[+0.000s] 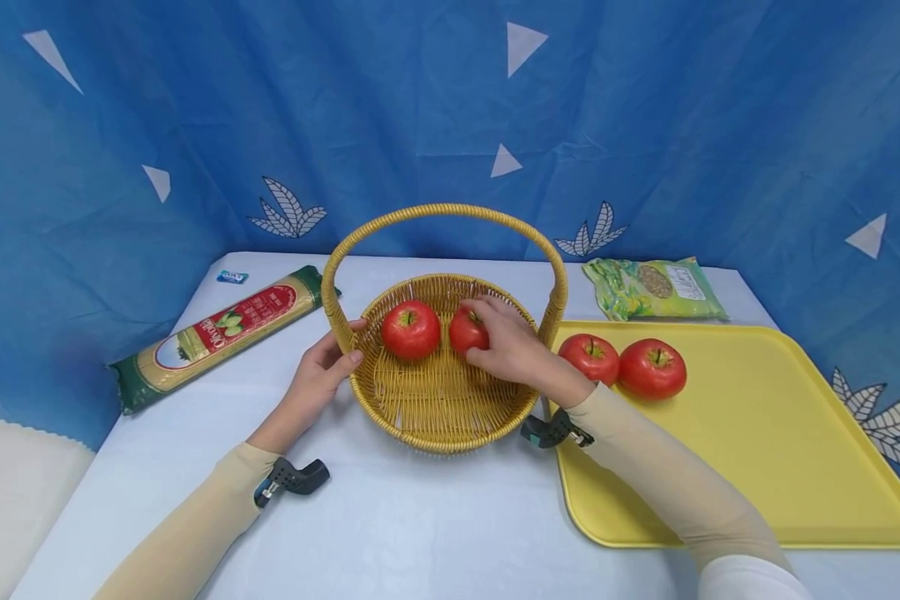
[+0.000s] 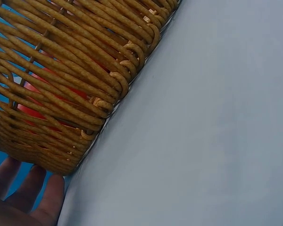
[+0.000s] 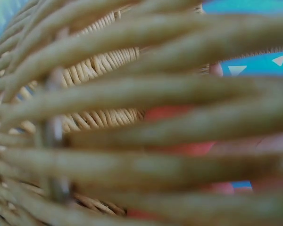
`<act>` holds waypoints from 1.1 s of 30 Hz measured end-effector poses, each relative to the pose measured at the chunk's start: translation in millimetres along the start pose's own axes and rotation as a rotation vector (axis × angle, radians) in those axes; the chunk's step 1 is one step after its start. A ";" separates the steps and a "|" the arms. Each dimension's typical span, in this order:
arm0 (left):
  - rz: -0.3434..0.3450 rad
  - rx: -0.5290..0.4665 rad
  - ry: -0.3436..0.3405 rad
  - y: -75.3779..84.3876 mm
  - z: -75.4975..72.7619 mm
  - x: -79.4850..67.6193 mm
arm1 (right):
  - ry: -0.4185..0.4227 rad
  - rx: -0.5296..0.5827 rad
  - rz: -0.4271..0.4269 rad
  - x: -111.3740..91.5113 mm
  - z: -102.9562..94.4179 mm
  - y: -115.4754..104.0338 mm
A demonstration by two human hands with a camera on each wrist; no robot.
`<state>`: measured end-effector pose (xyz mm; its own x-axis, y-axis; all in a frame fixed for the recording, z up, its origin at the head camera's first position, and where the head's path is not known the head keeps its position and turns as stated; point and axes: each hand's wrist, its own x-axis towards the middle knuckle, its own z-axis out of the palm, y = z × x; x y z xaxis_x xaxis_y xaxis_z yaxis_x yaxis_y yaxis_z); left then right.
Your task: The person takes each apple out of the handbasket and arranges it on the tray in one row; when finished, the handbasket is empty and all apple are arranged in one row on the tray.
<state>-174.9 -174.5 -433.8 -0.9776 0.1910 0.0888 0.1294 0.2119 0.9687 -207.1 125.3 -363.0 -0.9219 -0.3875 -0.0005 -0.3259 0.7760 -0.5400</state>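
Observation:
A yellow woven basket (image 1: 442, 425) with a tall arched handle stands in the middle of the table. Inside it, one red apple (image 1: 411, 330) sits at the left. My right hand (image 1: 512, 343) reaches over the rim and grips a second red apple (image 1: 467, 332) in the basket. At the basket's left side my left hand (image 1: 322, 371) holds the rim near the handle's foot, thumb on top. In the left wrist view, fingers (image 2: 49, 200) of that hand reach the outside of the woven wall (image 2: 61, 94). Blurred basket strands (image 3: 132, 94) cover most of the right wrist view.
Two more red apples (image 1: 652, 369) lie at the left end of a yellow tray (image 1: 757, 433), right of the basket. Behind the tray rests a green and yellow food packet (image 1: 652, 289). Left of the basket are a spaghetti pack (image 1: 217, 337) and a small blue packet (image 1: 232, 277).

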 end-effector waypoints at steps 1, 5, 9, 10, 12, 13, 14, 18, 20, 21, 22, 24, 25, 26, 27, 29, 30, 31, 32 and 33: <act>0.000 0.001 0.000 -0.2 0.0 -0.2 | -0.004 -0.002 0.004 -0.1 0.2 -0.1; 0.002 -0.002 0.001 -0.4 0.0 -0.8 | -0.006 -0.001 0.009 -0.6 0.4 -0.2; 0.008 -0.012 -0.003 -0.5 0.1 -0.6 | -0.002 0.011 0.012 -1.4 0.8 -0.1; 0.009 -0.014 -0.003 -0.7 0.1 -0.5 | -0.002 0.014 0.012 -1.7 0.8 -0.2; 0.013 -0.011 -0.003 -1.1 0.2 -0.2 | -0.005 0.019 0.011 -2.3 0.9 -0.2; 0.013 -0.011 -0.001 -1.3 0.2 -0.1 | -0.007 0.022 0.011 -2.8 0.9 -0.3; 0.013 -0.010 0.000 -1.3 0.2 0.0 | -0.008 0.025 0.010 -3.0 1.1 -0.1; 0.012 -0.004 0.000 -0.9 0.4 0.0 | -0.019 0.050 0.007 -3.7 1.5 1.4; 0.011 -0.006 0.000 -0.7 0.3 -0.4 | -0.034 0.073 -0.004 -2.8 1.8 3.0; 0.011 -0.008 -0.002 -0.7 0.2 -0.6 | -0.048 0.090 -0.012 -2.0 1.8 4.0; 0.012 -0.008 -0.004 -0.8 0.1 -0.7 | -0.067 0.112 -0.018 -1.2 1.7 4.8; 0.014 -0.011 -0.005 -0.4 -0.1 -0.9 | -0.115 0.170 -0.032 0.6 1.4 6.3; 0.016 -0.011 -0.007 -0.4 -0.1 -1.0 | -0.141 0.202 -0.037 1.4 1.2 6.7; 0.017 -0.010 -0.008 -0.3 -0.1 -1.0 | -0.166 0.234 -0.036 2.1 0.9 7.0; 0.018 -0.011 -0.010 -0.1 -0.1 -1.0 | -0.187 0.265 -0.030 2.7 0.6 7.3; 0.020 -0.008 -0.009 0.3 0.0 -0.9 | -0.219 0.320 -0.017 3.5 0.0 7.0; 0.019 -0.009 -0.008 0.5 0.0 -0.9 | -0.229 0.341 -0.006 3.9 -0.2 6.8; 0.019 -0.008 -0.007 0.6 0.0 -0.9 | -0.235 0.355 0.001 4.1 -0.4 6.7; 0.018 -0.008 -0.006 0.4 -0.1 -0.7 | -0.239 0.369 0.010 4.1 -0.7 6.5; 0.018 -0.007 -0.005 0.2 -0.2 -0.6 | -0.243 0.383 0.017 4.1 -0.8 6.2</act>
<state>-174.3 -174.8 -433.7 -0.9742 0.1999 0.1047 0.1454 0.2015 0.9686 -213.0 128.9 -365.7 -0.8358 -0.5168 -0.1851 -0.1677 0.5615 -0.8103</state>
